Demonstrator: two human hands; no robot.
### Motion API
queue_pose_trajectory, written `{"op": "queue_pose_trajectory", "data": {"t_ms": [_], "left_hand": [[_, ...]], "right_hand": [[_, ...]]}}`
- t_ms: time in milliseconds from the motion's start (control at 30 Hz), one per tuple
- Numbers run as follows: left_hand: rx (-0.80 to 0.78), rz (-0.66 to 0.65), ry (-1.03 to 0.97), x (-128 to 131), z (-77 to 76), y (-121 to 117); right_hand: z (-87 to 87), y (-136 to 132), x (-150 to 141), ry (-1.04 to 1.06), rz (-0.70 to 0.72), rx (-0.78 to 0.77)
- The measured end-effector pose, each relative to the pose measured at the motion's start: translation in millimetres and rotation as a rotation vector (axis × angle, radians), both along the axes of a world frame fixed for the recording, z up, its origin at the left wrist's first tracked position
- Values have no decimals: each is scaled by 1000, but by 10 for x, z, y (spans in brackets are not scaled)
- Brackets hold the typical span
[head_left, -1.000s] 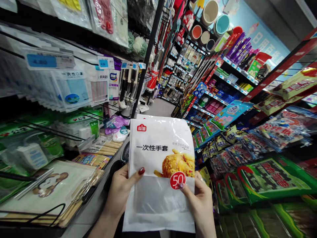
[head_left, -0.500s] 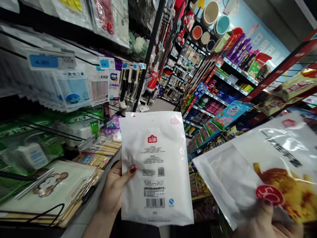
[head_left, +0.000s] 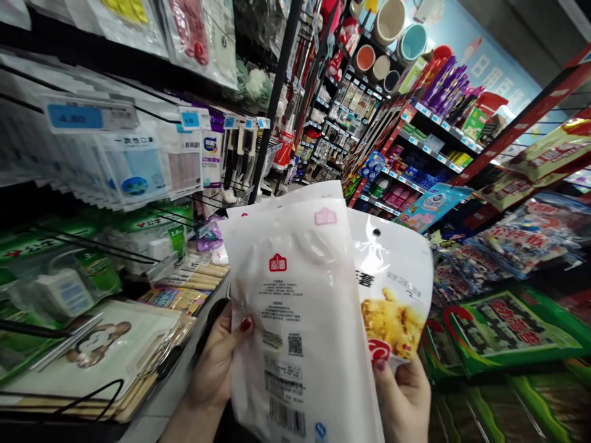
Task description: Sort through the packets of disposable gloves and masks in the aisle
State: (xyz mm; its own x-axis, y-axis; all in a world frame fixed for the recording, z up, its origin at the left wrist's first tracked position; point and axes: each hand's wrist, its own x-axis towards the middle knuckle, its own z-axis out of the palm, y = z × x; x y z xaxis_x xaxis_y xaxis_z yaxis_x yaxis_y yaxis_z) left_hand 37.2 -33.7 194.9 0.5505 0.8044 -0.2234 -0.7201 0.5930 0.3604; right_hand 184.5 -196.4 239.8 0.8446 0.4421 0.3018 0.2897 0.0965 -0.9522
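In front of me is a white glove packet (head_left: 295, 295), its back showing a red logo, small print, a QR code and a barcode. My left hand (head_left: 217, 354) is closed on its left edge, thumb with dark red nail on top. The edge of another white packet (head_left: 252, 209) shows behind it. My right hand (head_left: 404, 391) pinches the lower edge of a second glove packet (head_left: 394, 289), front towards me, with fried food and a red circle pictured. That packet sits partly behind the first, which hides its left side.
Hanging face masks (head_left: 138, 166) and price tags fill the left rack. Below are boxed plugs (head_left: 64, 289) and notepads (head_left: 96, 344) behind wire hooks. Snack bags (head_left: 517, 332) line the right side. Farther off stand shelves with buckets (head_left: 389, 21) and household goods.
My right hand has moved left and inward, bringing its packet from the far right to behind the left one. The left packet has tilted slightly and looks nearer.
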Motion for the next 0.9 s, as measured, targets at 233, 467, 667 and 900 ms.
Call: {"op": "queue_pose_trajectory", "data": {"t_ms": [233, 467, 667, 900], "left_hand": [[48, -139, 49, 31, -9, -24], [159, -195, 98, 41, 62, -54], [272, -80, 213, 52, -10, -11], [262, -7, 290, 68, -7, 14]], "right_hand": [[103, 144, -177, 68, 182, -62], [98, 84, -123, 94, 179, -203], [99, 74, 9, -73, 204, -36], [128, 137, -29, -300, 230, -302]]}}
